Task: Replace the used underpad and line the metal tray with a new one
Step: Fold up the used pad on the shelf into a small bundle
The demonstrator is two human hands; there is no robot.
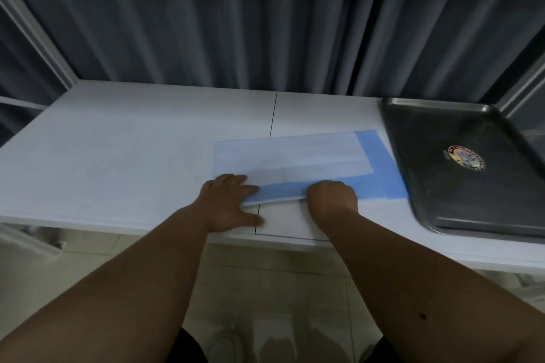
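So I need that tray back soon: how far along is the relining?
Done, it seems: the metal tray lies bare on the white table, no used pad in view. In hand: the folded blue underpad lies beside the tray, left hand flat on its near edge, right hand curled at it. Left: unfolding it and lining the tray.

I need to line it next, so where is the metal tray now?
In the head view, the metal tray sits at the right end of the white table, unlined, just right of the folded blue underpad.
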